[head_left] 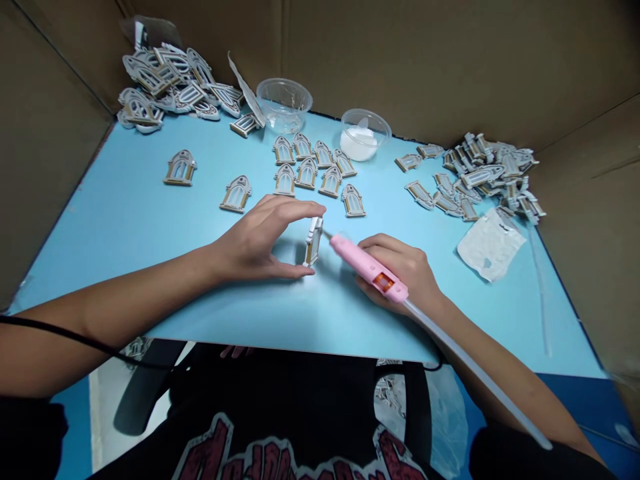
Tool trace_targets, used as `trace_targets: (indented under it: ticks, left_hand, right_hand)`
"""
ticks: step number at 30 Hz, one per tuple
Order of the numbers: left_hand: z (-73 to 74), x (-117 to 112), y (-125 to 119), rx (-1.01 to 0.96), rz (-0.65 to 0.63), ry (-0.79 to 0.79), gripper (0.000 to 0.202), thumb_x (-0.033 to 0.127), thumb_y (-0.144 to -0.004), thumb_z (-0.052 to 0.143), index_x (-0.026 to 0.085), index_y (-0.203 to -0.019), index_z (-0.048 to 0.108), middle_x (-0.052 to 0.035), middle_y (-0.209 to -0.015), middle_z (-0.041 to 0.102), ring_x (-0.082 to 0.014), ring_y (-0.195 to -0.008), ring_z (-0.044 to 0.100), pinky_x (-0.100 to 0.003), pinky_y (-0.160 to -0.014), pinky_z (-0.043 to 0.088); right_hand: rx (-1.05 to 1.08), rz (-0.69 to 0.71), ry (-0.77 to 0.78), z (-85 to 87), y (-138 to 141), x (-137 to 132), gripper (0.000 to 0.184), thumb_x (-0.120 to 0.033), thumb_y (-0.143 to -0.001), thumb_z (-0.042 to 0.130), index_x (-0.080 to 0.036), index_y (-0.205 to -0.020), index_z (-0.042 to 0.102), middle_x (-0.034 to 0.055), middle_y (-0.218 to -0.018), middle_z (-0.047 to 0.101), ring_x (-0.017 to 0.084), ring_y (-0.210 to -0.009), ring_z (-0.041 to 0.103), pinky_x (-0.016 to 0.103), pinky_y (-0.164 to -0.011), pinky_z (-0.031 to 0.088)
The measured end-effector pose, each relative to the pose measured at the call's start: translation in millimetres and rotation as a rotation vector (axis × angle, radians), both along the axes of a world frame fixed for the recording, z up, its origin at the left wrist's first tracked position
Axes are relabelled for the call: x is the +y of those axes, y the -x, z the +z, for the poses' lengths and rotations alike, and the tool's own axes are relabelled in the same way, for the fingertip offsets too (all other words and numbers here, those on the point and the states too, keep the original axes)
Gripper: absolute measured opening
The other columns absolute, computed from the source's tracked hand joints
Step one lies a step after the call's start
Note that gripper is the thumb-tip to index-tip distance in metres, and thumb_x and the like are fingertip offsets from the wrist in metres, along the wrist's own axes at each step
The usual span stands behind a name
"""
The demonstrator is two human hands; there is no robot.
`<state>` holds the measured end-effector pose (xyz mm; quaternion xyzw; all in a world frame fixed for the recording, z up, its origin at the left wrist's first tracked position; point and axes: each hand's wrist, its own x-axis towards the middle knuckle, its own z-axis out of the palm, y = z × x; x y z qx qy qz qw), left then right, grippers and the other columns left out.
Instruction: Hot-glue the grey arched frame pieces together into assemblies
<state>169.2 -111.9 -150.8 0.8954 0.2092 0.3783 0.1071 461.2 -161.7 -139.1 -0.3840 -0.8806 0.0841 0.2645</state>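
Left hand [260, 240] pinches an arched miniature window frame [313, 243] upright, right hand [400, 273] grips a pink glue gun [370, 267]; some set-out frames [306, 173] lie singly, a back-left heap [165, 87] and back-right heap [490, 177] remain.

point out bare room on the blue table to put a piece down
Bare blue tabletop runs left, between the lone grey-and-gold arched window piece and the left forearm. Another patch sits front right, below the crumpled white plastic sheet, past the right hand with its pink glue gun. The back is crowded: a left heap, a right heap, clear plastic bowls.
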Motion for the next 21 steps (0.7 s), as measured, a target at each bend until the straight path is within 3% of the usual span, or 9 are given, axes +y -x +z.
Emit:
trace_targets:
  ticks: [5,10,13,17,21]
  left_hand:
    - [-3.3,2.8,1.5,-0.056,-0.072,0.239,0.086,0.045,-0.08,0.087,0.025,-0.151,0.041,-0.0151,-0.142,0.065,-0.0268,-0.131,0.065,-0.043,-0.111,0.054]
    - [-10.3,12.0,5.3,0.245,-0.035,0.441,0.096,0.046,-0.078,0.088,0.027,-0.155,0.035,-0.0123,-0.143,0.067,-0.031,-0.137,0.061,-0.045,-0.113,0.048]
    - [-13.3,16.8,7.9,0.366,0.007,0.452,0.104,0.054,-0.074,0.088,0.026,-0.158,0.034,-0.0117,-0.143,0.067,-0.0344,-0.139,0.058,-0.044,-0.112,0.044]
    - [-16.8,19.1,9.9,0.359,-0.007,0.407,0.113,0.059,-0.073,0.087,0.027,-0.163,0.027,-0.0125,-0.147,0.064,-0.0356,-0.141,0.054,-0.043,-0.113,0.042]
    - [-19.4,19.0,8.9,0.322,-0.037,0.389,0.111,0.054,-0.075,0.086,0.027,-0.164,0.025,-0.0118,-0.144,0.066,-0.0336,-0.139,0.057,-0.043,-0.114,0.041]
  right_hand:
    - [0.038,-0.187,-0.092,0.7,-5.2,7.7,0.007,-0.019,-0.086,0.059,-0.022,-0.08,0.06,0.0051,-0.083,0.072,0.018,-0.069,0.066,0.03,-0.059,0.048]
    - [0.075,-0.207,-0.1,4.4,-7.9,11.1,0.007,-0.018,-0.083,0.061,-0.024,-0.08,0.059,0.0037,-0.079,0.07,0.021,-0.07,0.066,0.033,-0.06,0.047]
    - [0.083,-0.226,-0.087,4.2,-9.0,11.0,0.006,-0.02,-0.084,0.062,-0.024,-0.08,0.059,0.0037,-0.078,0.07,0.021,-0.069,0.065,0.034,-0.061,0.047]
    - [0.084,-0.222,-0.064,4.1,-9.7,10.8,0.008,-0.02,-0.083,0.062,-0.025,-0.078,0.058,0.0036,-0.077,0.068,0.02,-0.068,0.064,0.034,-0.062,0.047]
    - [0.084,-0.115,0.056,6.6,-7.7,9.3,0.008,-0.018,-0.081,0.061,-0.023,-0.076,0.057,0.0036,-0.078,0.068,0.018,-0.067,0.063,0.032,-0.062,0.047]
